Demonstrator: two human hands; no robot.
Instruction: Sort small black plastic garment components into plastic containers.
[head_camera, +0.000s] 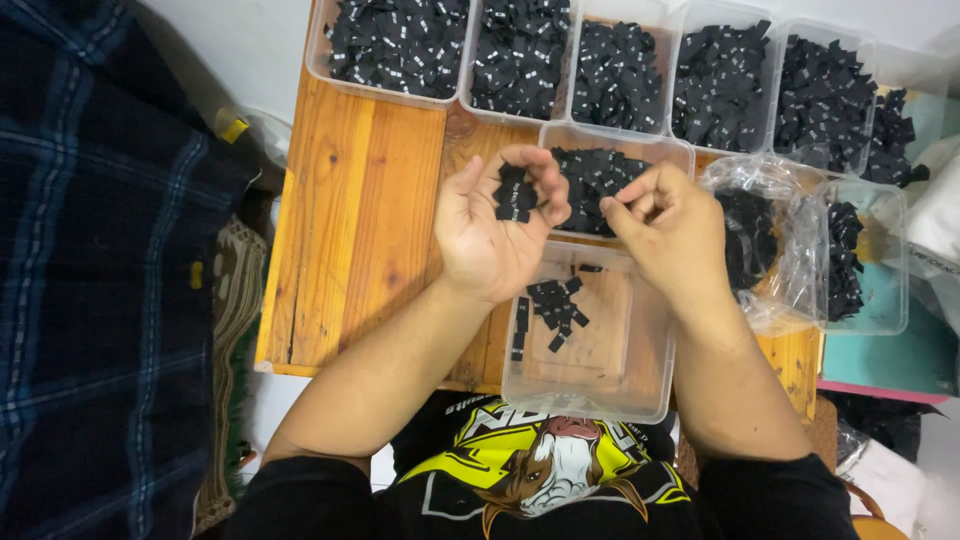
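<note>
While your left hand (492, 232) cups a small bunch of black fabric tags (516, 193), palm up and fingers curled around them, your right hand (668, 228) sits just beside it, fingertips pinched, perhaps on a single tag, though that is too small to tell. The tags lie jumbled, with no common long axis. Below both hands stands a clear plastic tub (600, 400) with a few loose tags. Bare wooden worktop (350, 210) lies open to your left.
</note>
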